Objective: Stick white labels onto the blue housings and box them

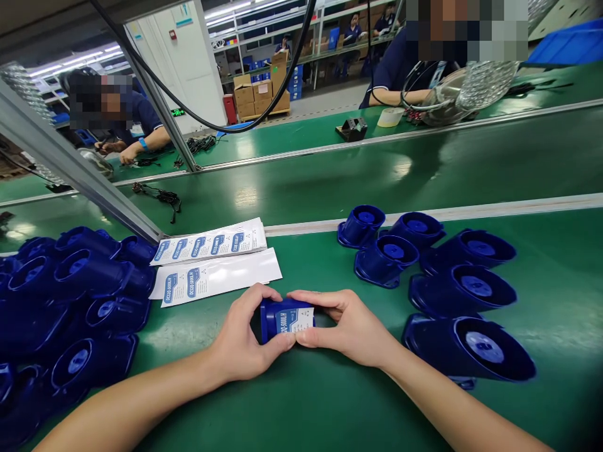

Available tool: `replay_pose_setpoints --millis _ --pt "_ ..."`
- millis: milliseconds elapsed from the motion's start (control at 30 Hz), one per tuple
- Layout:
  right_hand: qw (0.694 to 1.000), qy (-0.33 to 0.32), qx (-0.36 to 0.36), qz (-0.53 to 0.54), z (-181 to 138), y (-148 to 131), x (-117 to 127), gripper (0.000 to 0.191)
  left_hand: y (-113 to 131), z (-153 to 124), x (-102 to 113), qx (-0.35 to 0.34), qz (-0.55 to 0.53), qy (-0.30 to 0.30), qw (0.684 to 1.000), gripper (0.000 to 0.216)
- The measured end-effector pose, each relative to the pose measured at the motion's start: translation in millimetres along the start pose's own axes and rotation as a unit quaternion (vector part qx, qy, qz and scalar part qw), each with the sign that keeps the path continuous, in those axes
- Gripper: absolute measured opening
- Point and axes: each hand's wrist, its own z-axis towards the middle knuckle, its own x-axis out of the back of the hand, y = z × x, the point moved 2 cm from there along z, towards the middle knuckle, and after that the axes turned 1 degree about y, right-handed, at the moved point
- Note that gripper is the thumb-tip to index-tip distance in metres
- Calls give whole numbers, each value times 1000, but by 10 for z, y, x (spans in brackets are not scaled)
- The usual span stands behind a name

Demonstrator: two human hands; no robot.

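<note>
Between both hands, just over the green table (325, 395), a blue plastic housing (273, 320) lies on its side. A blue-and-white label (301, 319) is on its upward-facing side. My left hand (254, 333) grips the flanged end, thumb in front and fingers behind. My right hand (351, 326) holds the other end, its thumb pressing at the label's lower edge. The two thumb tips nearly meet. Beyond the left hand lie label sheets (249, 267), the nearer one with two labels at its left part and bare backing beside them.
Many similar blue housings (80, 270) are heaped at left. Several more (471, 289) stand in loose rows at right. A metal post (94, 157) rises at left behind the sheets. Across a conveyor-like green strip (301, 188), two co-workers sit with cables (202, 143) near them.
</note>
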Motion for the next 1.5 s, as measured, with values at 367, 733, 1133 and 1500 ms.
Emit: replay_pose_setpoints --millis 367,733,1133,1500 --pt "998 7 -27 55 4 7 -9 73 36 23 7 -11 4 5 1000 39" --pt "992 38 -28 118 -68 50 -182 33 15 -33 -13 -13 -6 61 998 37" --pt "947 54 254 -188 -124 14 -363 81 60 49 -46 31 -3 74 997 14" --pt "993 33 87 -75 -71 -121 -329 60 -46 -3 -90 -8 -36 87 995 14"
